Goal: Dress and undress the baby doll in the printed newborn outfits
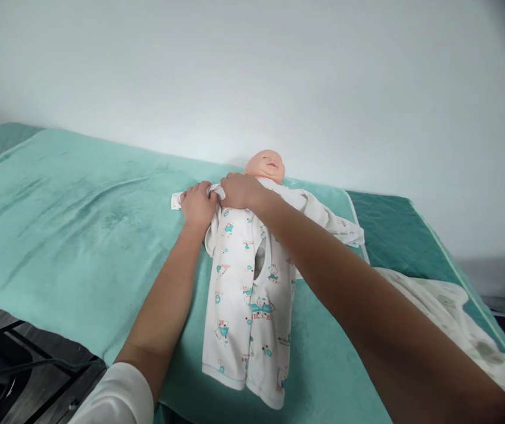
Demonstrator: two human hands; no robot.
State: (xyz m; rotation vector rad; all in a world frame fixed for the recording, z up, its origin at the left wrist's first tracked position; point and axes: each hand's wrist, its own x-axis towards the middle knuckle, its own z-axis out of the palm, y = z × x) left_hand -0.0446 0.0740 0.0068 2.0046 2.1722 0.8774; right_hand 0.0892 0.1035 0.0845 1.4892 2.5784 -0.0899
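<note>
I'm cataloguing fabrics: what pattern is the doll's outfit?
Outfit: white with small teal and pink pictures; head view.

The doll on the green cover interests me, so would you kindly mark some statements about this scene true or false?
1. The doll's head lies on the side toward the wall. True.
2. The left hand and right hand are both at the picture-left sleeve. True.
3. Each sleeve has one hand on it. False: the picture-right sleeve has neither hand on it.
4. The clothing is unprinted. False: the garment is white with small printed figures.
5. Everything lies on red cloth. False: the cover is green.
</note>
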